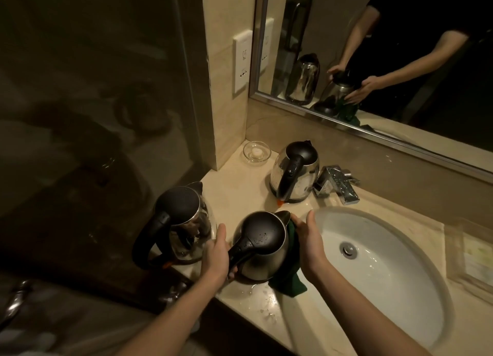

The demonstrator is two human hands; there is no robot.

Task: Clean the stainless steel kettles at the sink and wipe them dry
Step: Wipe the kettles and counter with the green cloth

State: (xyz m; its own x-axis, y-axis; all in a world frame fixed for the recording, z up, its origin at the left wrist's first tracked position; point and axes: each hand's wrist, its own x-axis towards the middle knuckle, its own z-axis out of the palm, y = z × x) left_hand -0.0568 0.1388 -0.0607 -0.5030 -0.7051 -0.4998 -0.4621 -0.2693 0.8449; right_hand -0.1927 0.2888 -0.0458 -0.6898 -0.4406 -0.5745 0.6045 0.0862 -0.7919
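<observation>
Right hand (306, 238) presses green cloth (289, 282) against kettle (262, 251) beside sink rim (324, 211).

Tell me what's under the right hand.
A dark green cloth, pressed by the right hand against the black-lidded steel kettle. The kettle wall behind it is hidden.

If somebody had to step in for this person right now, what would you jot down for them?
Left hand grips the near kettle by its handle; right hand presses the green cloth against its side.
It stands on the counter beside the sink; left kettle at the counter's left edge; far kettle by the faucet, spotted with droplets.
Done: none plainly finished. Left: finish this kettle, probably dry the far one, check the left one.
</observation>
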